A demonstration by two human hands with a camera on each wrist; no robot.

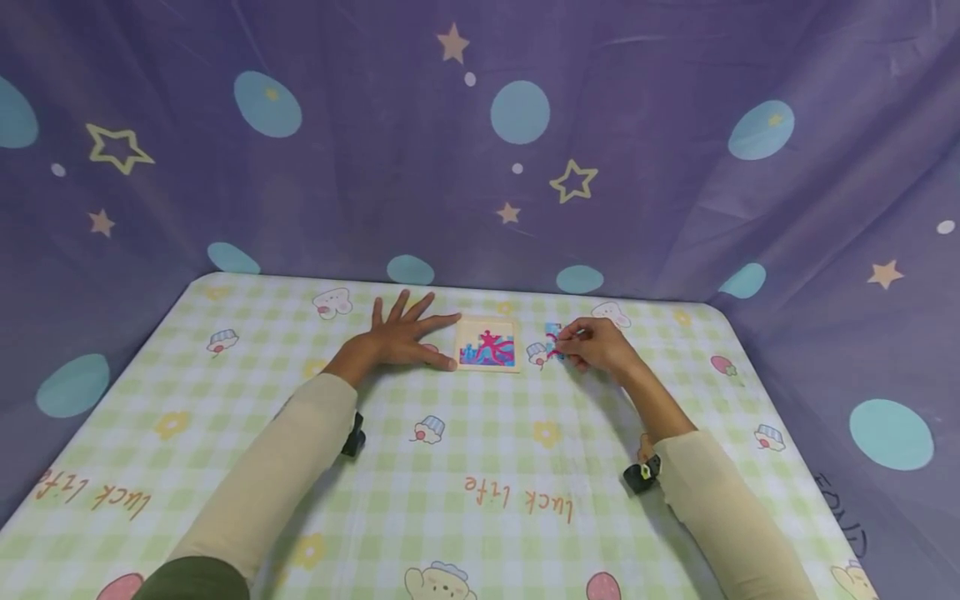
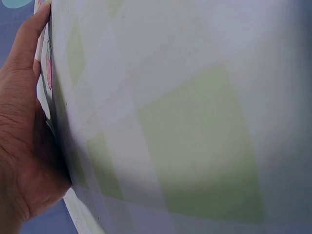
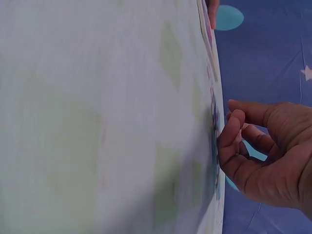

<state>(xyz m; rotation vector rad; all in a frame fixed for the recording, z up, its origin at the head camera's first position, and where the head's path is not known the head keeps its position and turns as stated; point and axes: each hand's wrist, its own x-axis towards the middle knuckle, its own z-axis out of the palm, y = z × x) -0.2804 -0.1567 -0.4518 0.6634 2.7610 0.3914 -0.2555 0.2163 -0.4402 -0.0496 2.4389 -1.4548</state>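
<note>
A square wooden puzzle tray [image 1: 488, 369] lies toward the far side of the table, partly filled with a pink and blue picture. My left hand [image 1: 401, 340] has its fingers spread on the cloth, thumb and index finger touching the tray's left edge; the left wrist view catches only part of this hand [image 2: 22, 126]. Just right of the tray are loose blue and pink puzzle pieces [image 1: 552, 329]. Over them is my right hand [image 1: 600, 343], its thumb and index fingertips close together. Whether a piece sits between those fingertips [image 3: 236, 115] cannot be made out.
A green and white checked cloth [image 1: 495, 450] with printed cupcakes and flowers covers the table. Behind and beside it hangs a purple curtain [image 1: 420, 167] with stars and circles. Each wrist wears a small black camera [image 1: 641, 475].
</note>
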